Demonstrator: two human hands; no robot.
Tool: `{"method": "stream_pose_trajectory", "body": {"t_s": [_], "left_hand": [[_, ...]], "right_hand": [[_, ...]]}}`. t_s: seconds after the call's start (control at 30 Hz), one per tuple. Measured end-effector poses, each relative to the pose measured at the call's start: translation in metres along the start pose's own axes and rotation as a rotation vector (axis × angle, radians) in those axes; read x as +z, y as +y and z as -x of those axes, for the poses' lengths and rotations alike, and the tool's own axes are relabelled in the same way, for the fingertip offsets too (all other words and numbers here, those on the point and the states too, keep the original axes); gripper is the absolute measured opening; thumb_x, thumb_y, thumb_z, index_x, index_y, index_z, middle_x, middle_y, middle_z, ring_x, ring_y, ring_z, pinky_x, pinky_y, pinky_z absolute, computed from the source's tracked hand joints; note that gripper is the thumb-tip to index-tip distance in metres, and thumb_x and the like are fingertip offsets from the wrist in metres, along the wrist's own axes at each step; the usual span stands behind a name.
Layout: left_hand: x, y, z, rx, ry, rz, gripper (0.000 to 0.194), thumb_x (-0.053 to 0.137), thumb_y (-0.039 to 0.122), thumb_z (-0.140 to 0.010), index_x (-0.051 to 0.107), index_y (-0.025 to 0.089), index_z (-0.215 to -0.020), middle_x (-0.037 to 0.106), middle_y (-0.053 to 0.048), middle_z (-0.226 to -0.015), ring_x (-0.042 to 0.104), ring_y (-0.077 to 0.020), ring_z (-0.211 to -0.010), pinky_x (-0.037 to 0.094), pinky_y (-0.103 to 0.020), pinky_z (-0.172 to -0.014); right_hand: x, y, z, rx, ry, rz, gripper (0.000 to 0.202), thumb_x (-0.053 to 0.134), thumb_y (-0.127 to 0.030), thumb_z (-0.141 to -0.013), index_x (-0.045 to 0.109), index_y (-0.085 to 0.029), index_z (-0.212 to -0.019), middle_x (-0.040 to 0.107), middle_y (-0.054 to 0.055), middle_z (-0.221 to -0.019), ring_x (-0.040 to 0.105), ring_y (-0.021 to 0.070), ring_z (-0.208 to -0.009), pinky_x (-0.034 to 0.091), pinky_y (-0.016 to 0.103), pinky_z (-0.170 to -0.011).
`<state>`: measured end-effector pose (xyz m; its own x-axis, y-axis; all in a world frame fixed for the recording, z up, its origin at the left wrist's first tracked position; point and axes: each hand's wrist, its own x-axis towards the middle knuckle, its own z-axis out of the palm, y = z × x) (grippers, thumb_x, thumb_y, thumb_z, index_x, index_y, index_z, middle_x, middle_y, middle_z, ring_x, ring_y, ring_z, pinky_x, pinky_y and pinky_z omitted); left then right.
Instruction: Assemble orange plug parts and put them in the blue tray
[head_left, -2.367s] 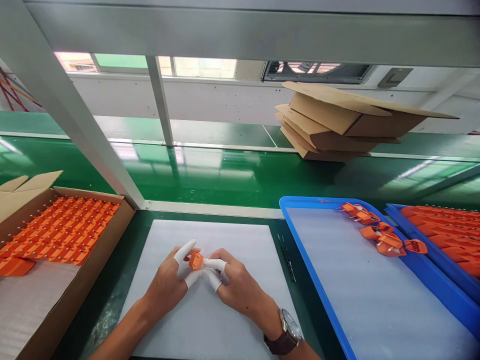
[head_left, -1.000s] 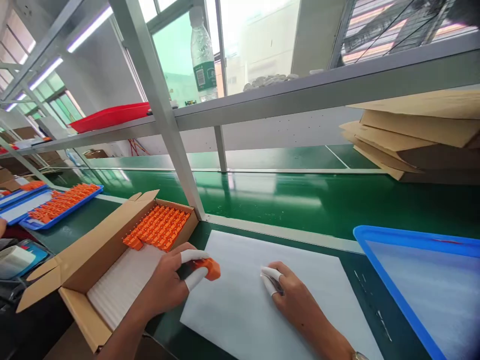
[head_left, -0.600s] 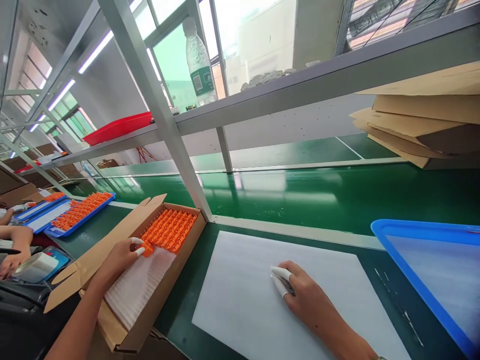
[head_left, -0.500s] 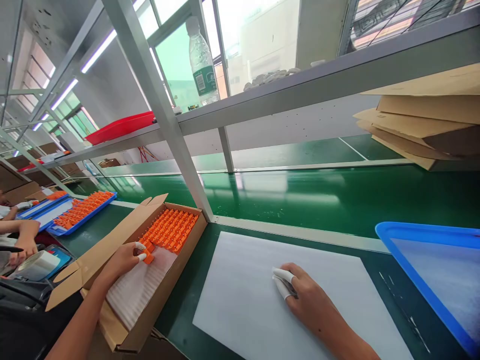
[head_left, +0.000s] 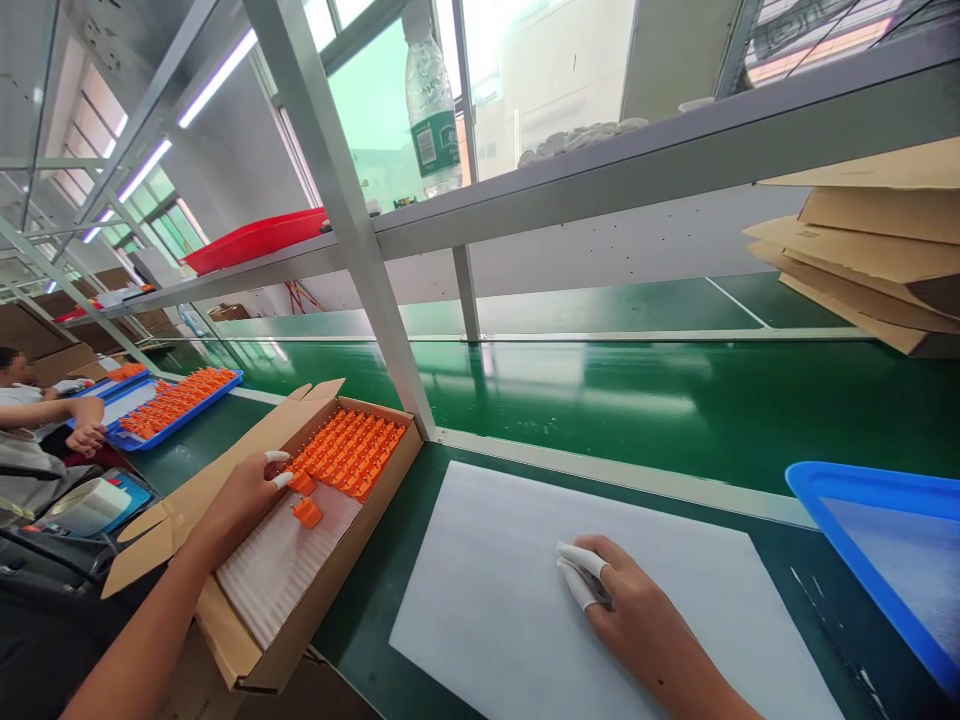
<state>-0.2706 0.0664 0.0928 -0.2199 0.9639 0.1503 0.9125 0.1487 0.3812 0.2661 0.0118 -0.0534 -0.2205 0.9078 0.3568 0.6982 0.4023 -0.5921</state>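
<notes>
My left hand point(head_left: 251, 490) is over the open cardboard box point(head_left: 367, 535), its white-capped thumb and finger apart beside the nearest orange parts. Rows of orange parts point(head_left: 352, 450) fill the far end of the box. One loose orange part point(head_left: 307, 512) lies on the white foam sheet point(head_left: 289, 570) in the box, just right of my fingers and not touching them. My right hand point(head_left: 626, 590) rests on the white sheet point(head_left: 495, 570), its white-capped fingers pressed together; whether anything small is between them is hidden.
A blue tray point(head_left: 862, 540) is at the right. Folded cardboard point(head_left: 885, 260) lies at the upper right. A metal post point(head_left: 367, 260) rises behind the box. Another person's hands point(head_left: 86, 430) are at the far left near blue trays of orange parts point(head_left: 176, 405).
My left hand has let go of an orange part, which now lies on the foam, and has drawn back a little. The view has shifted slightly. My right hand looks much the same.
</notes>
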Motion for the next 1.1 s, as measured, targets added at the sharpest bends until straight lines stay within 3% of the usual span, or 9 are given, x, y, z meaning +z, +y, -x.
{"method": "stream_pose_trajectory", "body": {"t_s": [0.27, 0.7, 1.1], "left_hand": [[0.038, -0.028, -0.026, 0.032, -0.075, -0.187, 0.030, 0.065, 0.046, -0.076, 0.073, 0.019, -0.084, 0.077, -0.007, -0.089, 0.067, -0.0254, -0.082, 0.044, -0.032, -0.075], [0.044, -0.048, -0.044, 0.046, -0.148, -0.299, 0.033, 0.063, 0.048, -0.081, 0.067, 0.019, -0.066, 0.070, -0.004, -0.072, 0.060, -0.0189, -0.067, 0.035, -0.029, -0.064], [0.042, -0.041, -0.038, 0.046, -0.186, -0.240, 0.025, 0.061, 0.040, -0.078, 0.066, 0.018, -0.066, 0.070, -0.005, -0.073, 0.059, -0.0199, -0.067, 0.035, -0.030, -0.063]], "right_hand": [[0.002, 0.001, 0.001, 0.005, 0.021, 0.025, 0.026, 0.044, -0.012, -0.076, 0.063, -0.023, -0.089, 0.068, 0.007, -0.116, 0.071, 0.0202, -0.084, 0.059, 0.028, -0.064], [0.008, 0.010, 0.004, 0.023, 0.006, 0.045, 0.022, 0.044, -0.012, -0.075, 0.062, -0.023, -0.084, 0.067, 0.006, -0.122, 0.070, 0.0174, -0.077, 0.057, 0.024, -0.059], [0.010, 0.010, 0.005, 0.027, 0.015, 0.071, 0.017, 0.043, -0.012, -0.074, 0.056, -0.023, -0.072, 0.067, 0.005, -0.120, 0.068, 0.0161, -0.076, 0.055, 0.023, -0.055]]}}
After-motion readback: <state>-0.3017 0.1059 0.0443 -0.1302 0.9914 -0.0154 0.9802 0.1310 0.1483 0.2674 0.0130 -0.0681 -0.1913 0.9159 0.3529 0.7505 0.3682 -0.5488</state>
